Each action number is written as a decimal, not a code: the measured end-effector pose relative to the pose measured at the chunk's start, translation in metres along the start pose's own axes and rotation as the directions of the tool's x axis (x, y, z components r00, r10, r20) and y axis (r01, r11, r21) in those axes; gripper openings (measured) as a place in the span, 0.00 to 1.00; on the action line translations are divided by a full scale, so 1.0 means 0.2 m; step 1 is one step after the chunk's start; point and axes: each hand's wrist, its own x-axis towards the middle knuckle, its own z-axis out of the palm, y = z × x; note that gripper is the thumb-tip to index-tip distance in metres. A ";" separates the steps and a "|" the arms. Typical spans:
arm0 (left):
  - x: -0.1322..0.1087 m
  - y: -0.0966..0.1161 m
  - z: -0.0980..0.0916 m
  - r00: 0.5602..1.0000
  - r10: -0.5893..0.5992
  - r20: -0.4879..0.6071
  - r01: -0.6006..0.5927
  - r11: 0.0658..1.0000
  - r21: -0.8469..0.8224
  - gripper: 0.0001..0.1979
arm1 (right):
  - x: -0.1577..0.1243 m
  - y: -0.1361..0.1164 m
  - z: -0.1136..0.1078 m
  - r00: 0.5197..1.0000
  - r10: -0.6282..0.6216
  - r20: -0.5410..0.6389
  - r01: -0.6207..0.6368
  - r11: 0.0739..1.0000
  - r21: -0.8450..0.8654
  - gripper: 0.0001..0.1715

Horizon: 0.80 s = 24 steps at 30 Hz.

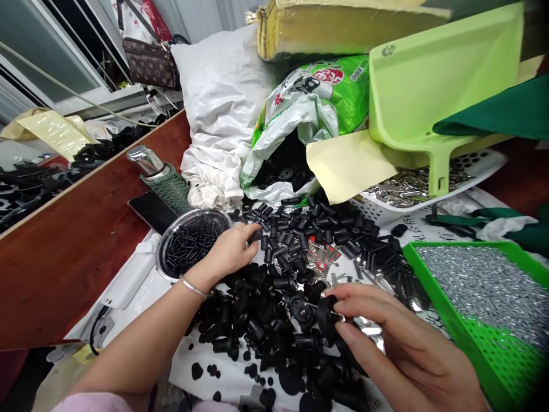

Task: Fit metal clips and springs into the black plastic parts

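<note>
red-brown wooden board (81, 234): slants along the left side of the work surface.
black flat rectangular phone (152, 210): lies near the board.
silver-capped bottle in a green net sleeve (169, 186): just behind the phone, tilted in view.
round shiny metal bowl (159, 256): filled with small ridged black pieces (193, 243).
left hand (234, 249): beside the bowl, a silver bangle (193, 287) on its wrist; thumb and forefinger are near each other at the heap's edge. something dark shows at the fingertips, but i cannot tell whether it is gripped.
heap of short black plastic cylinders (256, 330): spreads between and beyond both hands, with thin silvery metal strips (323, 257) among its far part.
green-and-white printed plastic bag (354, 100): stands behind the heap, its mouth open on black contents.
black round disc-shaped part with a thin metal pin (327, 323): in the right hand, over the near part of the heap.
right hand (403, 340): thumb and fingers pinched on that part.
white perforated plastic basket (386, 215): behind the heap, holding metal pieces, with a pale green plastic dustpan (437, 86) over it.
bright green plastic tray (489, 343): far right, holding many tiny silvery pieces (484, 280).
</note>
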 end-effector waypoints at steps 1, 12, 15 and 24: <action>-0.03 0.02 -0.01 1.000 -0.005 -0.004 0.005 0.998 -0.058 0.15 | 0.00 0.00 0.00 1.000 0.003 0.000 -0.003 1.000 -0.003 0.13; -0.45 0.24 0.10 0.948 -0.009 0.318 0.312 -0.167 -0.935 0.13 | 0.05 -0.14 0.04 0.995 -0.096 0.010 0.096 0.995 0.011 0.16; -0.47 0.25 0.10 0.947 0.021 0.320 0.318 -0.199 -0.927 0.12 | 0.05 -0.18 0.05 0.987 -0.158 0.036 0.159 0.986 -0.040 0.16; -0.52 0.28 0.16 0.937 0.157 0.313 0.344 -0.249 -0.905 0.15 | 0.05 -0.18 0.07 0.918 -0.358 0.172 0.385 0.909 -0.162 0.14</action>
